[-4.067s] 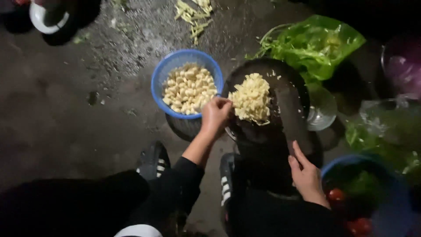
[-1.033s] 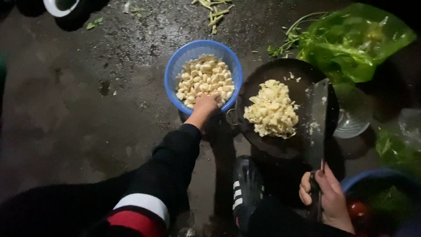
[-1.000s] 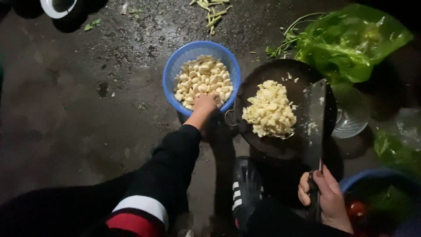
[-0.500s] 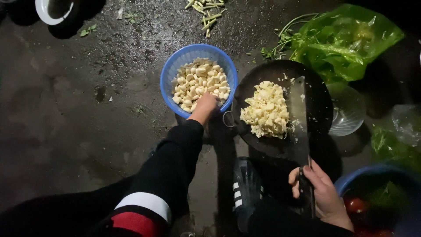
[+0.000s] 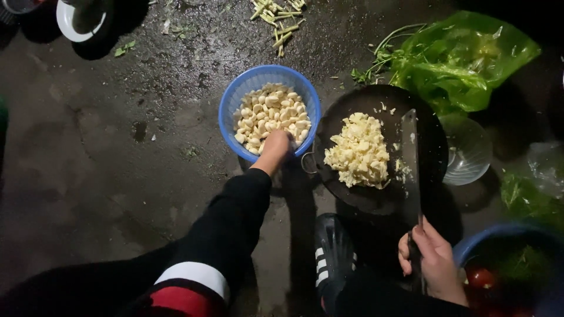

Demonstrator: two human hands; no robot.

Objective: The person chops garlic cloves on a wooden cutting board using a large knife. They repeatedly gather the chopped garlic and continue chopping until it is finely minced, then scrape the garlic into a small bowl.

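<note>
Only the head view to go on here, looking straight down at a wet, dark floor. My left hand (image 5: 276, 147) is reaching into the blue basket (image 5: 235, 97) of peeled garlic cloves (image 5: 271, 114), fingers curled down into the pile at the near rim; I can't tell if it's actually got cloves pinched or is just digging. My right hand (image 5: 432, 261) is clenched around the handle of the cleaver (image 5: 410, 161), whose blade lies flat on the round dark chopping board (image 5: 364, 196), just beside the heap of chopped garlic (image 5: 358, 149). To me this looks like the grab-another-batch step. Next move, I'd say, calls for lifting a handful across to a bare bit of board and raising the blade clear of the heap. Green leaves in a bag (image 5: 464, 56) sit beyond the board, tomatoes (image 5: 480, 277) in a blue tub near my right hand.
</note>
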